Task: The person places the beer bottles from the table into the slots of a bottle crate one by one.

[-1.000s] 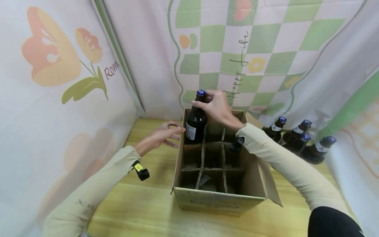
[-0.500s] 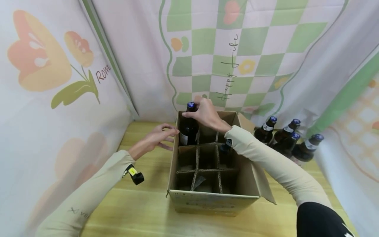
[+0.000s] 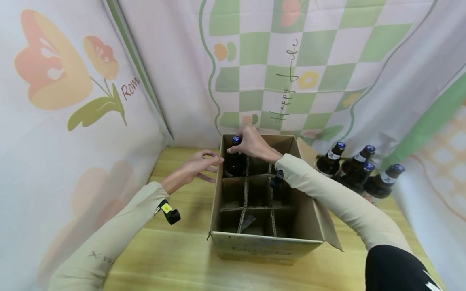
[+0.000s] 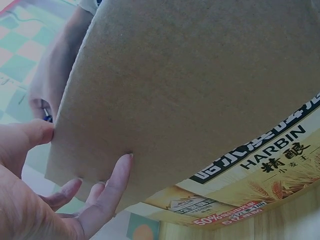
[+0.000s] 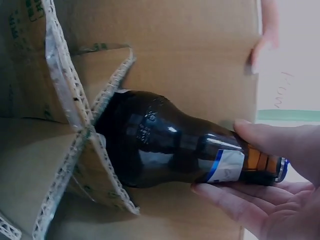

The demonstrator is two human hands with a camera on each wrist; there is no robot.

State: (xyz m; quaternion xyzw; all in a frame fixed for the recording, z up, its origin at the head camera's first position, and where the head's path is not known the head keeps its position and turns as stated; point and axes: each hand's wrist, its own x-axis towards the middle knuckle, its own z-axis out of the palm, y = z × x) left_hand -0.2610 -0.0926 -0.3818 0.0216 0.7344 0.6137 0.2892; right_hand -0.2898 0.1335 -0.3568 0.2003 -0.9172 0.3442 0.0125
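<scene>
Bottle [image 5: 150, 142] is within the carton [image 3: 267, 247], far-left compartment; base hidden, so full seating cannot be confirmed. Right grip [image 3: 252, 143] holds its neck; left grip [image 3: 196, 165], fingers spread, touches the carton's outer side. Step judged: insertion, nearly complete. Next move calls for seating, then release.

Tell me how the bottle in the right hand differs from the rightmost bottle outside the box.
The held bottle has its lower part inside the divided cardboard box; the rightmost bottle stands outside it. The right hand grips the held bottle's neck; neither of the hands touches the rightmost bottle. Both are dark, blue-capped and pale-labelled at the neck.
</scene>
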